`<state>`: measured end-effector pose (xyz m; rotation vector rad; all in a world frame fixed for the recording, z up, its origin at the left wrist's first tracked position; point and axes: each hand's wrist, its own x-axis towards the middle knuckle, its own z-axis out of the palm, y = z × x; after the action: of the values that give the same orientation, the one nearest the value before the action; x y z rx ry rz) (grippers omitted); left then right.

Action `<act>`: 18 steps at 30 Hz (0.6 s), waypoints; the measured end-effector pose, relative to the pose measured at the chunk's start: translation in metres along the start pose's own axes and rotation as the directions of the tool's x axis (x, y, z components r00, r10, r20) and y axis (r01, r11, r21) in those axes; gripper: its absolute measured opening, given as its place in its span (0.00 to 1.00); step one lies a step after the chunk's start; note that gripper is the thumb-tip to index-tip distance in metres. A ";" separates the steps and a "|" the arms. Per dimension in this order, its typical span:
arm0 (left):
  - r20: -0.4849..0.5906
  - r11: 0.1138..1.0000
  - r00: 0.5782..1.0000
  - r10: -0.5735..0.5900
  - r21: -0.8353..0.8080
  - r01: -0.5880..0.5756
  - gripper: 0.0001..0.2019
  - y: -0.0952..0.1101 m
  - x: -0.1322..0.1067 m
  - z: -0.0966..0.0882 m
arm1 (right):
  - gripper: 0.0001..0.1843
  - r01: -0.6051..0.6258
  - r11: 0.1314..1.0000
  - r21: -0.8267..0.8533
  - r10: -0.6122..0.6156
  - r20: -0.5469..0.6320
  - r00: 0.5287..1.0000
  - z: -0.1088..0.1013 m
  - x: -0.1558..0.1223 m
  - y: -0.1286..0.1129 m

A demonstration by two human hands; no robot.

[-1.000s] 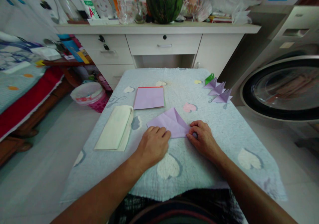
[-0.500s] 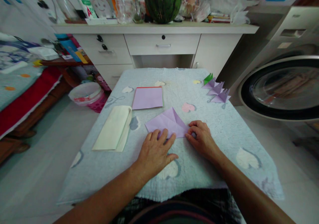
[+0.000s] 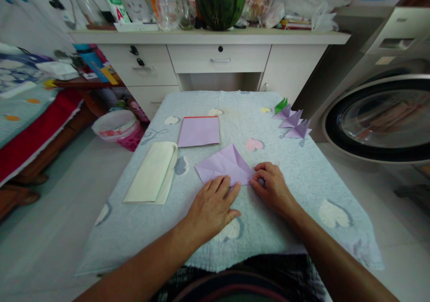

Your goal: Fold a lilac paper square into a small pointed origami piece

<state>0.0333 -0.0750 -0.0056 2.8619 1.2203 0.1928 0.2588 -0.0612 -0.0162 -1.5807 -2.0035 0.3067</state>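
Note:
A partly folded sheet of purple origami paper [image 3: 224,162] lies on the cloth-covered table, its peak pointing away from me. My left hand [image 3: 215,203] rests flat along the near edge of the sheet, fingers stretched out. At the sheet's right corner, my right hand [image 3: 270,185] has its thumb and index finger closed on the paper. Behind the sheet sits a square stack of origami paper [image 3: 199,131], purple on top with red and green edges showing. To the left is a folded pale green-yellow paper or cloth [image 3: 151,173].
Several folded purple pieces [image 3: 295,125] and a green one [image 3: 281,105] stand at the table's far right. Beyond the table is a white cabinet [image 3: 220,60] bearing a cut watermelon [image 3: 221,5]. A washing machine [image 3: 386,114] stands right, a pink bin [image 3: 117,129] left.
My left hand has slid slightly toward me and to the right along the paper's near edge. My right hand stays at the corner.

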 end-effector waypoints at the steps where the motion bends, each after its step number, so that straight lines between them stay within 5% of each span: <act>1: 0.001 1.000 1.000 -0.003 0.005 0.003 0.33 0.001 0.000 0.000 | 0.05 0.000 1.000 0.006 0.000 0.002 1.000 0.000 0.000 0.000; 11: 0.012 1.000 1.000 0.000 -0.020 0.001 0.32 0.002 -0.001 -0.001 | 0.04 -0.005 0.998 0.059 0.004 0.020 1.000 -0.006 -0.002 0.001; 18: 0.009 0.999 0.999 -0.046 -0.026 0.046 0.35 0.014 0.002 -0.006 | 0.16 -0.042 0.992 0.116 0.041 0.009 0.999 -0.010 -0.005 0.006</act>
<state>0.0444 -0.0836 0.0013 2.8064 1.2706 0.1937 0.2705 -0.0656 -0.0125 -1.5522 -1.9234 0.4378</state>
